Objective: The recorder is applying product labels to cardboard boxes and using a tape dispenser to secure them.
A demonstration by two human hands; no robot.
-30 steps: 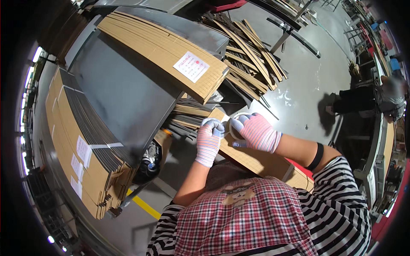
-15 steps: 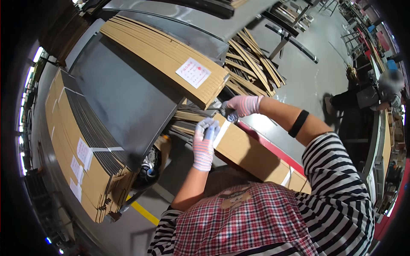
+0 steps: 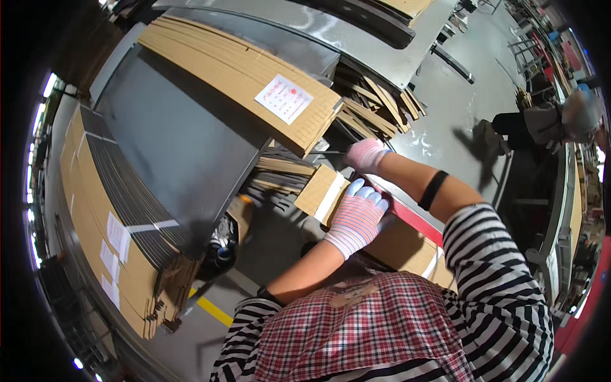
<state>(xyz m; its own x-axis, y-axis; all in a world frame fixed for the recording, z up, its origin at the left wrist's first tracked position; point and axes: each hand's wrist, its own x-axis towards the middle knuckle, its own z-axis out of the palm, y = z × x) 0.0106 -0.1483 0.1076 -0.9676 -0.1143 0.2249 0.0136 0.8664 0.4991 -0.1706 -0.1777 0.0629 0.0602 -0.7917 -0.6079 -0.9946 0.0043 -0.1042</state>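
My left hand (image 3: 356,219), in a striped glove with pale blue fingertips, lies across the long cardboard bundle (image 3: 398,245) in front of me. Its fingers stretch over the top, just right of a white strap (image 3: 331,195) around the bundle's end. My right hand (image 3: 367,155), gloved too, is closed beyond the bundle. A thin dark strip runs leftward from beside that fist; whether the fingers hold it is hidden. Left of the fist, a stack of folded cardboard (image 3: 242,76) with a white printed label (image 3: 284,99) rests on a dark table (image 3: 191,121).
A red edge (image 3: 414,219) runs along the bundle's far side. Loose cardboard strips (image 3: 375,102) lie beyond the table corner. At left stands another strapped cardboard stack (image 3: 118,223) with white labels. A person (image 3: 541,124) is at the far right, near a long workbench.
My left hand has moved right, from beside the white strap onto the bundle's top. My right hand has shifted slightly and closed into a fist. The person at far right has moved a little.
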